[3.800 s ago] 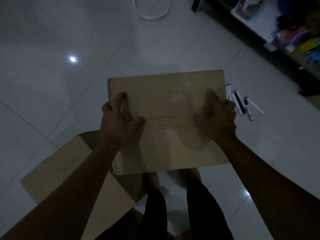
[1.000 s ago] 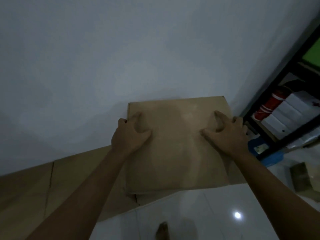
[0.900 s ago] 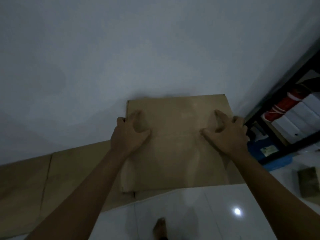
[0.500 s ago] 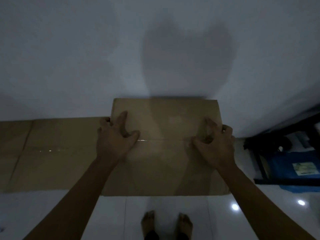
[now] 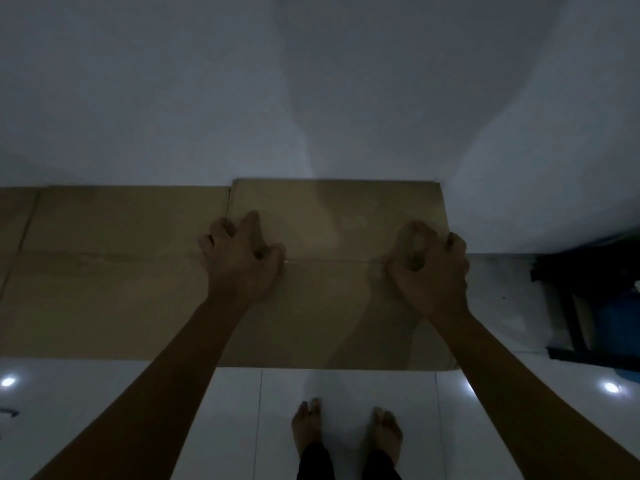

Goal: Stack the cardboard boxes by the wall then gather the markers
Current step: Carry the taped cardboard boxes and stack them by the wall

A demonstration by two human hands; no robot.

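A flat brown cardboard box (image 5: 337, 317) stands on the floor, leaning against the white wall (image 5: 311, 91). Its lower edge meets the tiles. My left hand (image 5: 242, 261) has curled fingers dug in at the taped seam near the box's left side. My right hand (image 5: 429, 271) grips the same seam near the right side, fingers bent into a claw. To the left, a larger cardboard sheet (image 5: 104, 271) leans on the same wall, and the box overlaps its right end. No markers are in view.
A dark shelf frame (image 5: 585, 303) with blue items stands on the right, close to the box. My bare feet (image 5: 346, 431) are on the white floor tiles just in front of the box. Light spots glare on the tiles at both sides.
I carried the box from the open floor to the wall. Over the last second it came down square against the wall, beside the larger sheet, and my fingers curled tighter.
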